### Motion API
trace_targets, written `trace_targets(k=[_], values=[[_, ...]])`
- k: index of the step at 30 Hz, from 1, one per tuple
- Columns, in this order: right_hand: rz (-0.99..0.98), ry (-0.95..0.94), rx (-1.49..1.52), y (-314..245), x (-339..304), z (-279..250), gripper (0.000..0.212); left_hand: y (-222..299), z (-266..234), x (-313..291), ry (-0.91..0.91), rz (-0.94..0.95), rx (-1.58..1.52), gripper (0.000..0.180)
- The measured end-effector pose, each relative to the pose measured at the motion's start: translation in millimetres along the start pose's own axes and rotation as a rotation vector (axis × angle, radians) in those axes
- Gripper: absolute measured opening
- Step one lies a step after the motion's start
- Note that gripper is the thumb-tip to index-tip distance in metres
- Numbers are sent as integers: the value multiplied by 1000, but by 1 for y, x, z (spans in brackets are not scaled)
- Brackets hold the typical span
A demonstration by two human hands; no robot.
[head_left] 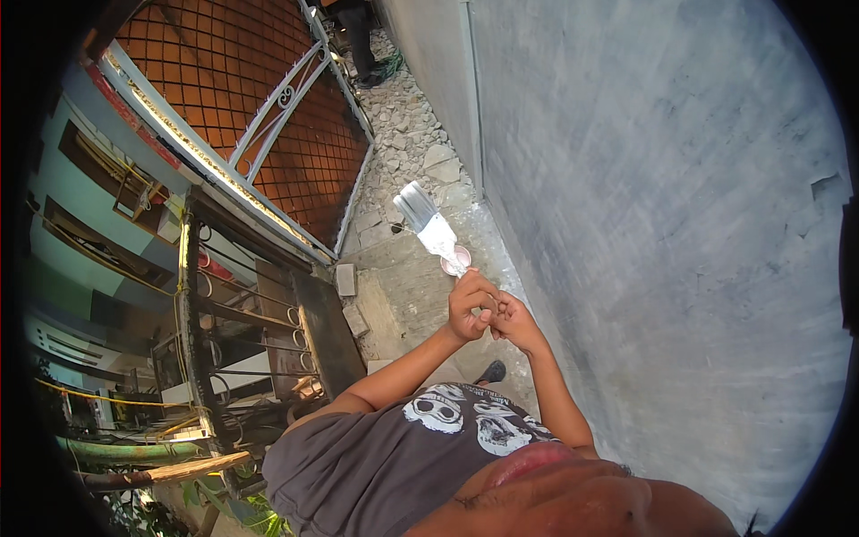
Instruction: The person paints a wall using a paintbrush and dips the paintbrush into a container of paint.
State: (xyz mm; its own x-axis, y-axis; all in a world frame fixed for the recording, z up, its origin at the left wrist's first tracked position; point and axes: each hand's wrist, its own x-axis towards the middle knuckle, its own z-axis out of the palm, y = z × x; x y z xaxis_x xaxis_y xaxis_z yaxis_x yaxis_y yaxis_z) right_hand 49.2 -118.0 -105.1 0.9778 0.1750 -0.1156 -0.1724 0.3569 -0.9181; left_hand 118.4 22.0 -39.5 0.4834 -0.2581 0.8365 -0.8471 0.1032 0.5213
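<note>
One paintbrush (437,235) sits in closed left grip (471,307); right grip (514,322) curls alongside.

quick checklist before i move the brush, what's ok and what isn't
1. Brush held: ok, its handle is in the left hand.
2. Bristles off the wall: ok, they stand apart from it.
3. Right hand free: cannot tell, its fingers are bent close by the left.
4. Round pinkish thing supported: cannot tell, the brush partly covers it.
5. Path ahead even: not ok, rubble covers its far part.
</note>
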Motion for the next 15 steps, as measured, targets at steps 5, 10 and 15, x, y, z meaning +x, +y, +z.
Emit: trace_targets(k=[5,10,15], values=[[-255,130,-550,3,-6,-20,28,-16,14,-25,-79,-295,-119,49],[205,-33,31,11,-17,-4,30,-38,21,-39,132,-391,-92,55],[295,35,430,14,-2,18,37,-58,15,-26,177,-351,-184,55]])
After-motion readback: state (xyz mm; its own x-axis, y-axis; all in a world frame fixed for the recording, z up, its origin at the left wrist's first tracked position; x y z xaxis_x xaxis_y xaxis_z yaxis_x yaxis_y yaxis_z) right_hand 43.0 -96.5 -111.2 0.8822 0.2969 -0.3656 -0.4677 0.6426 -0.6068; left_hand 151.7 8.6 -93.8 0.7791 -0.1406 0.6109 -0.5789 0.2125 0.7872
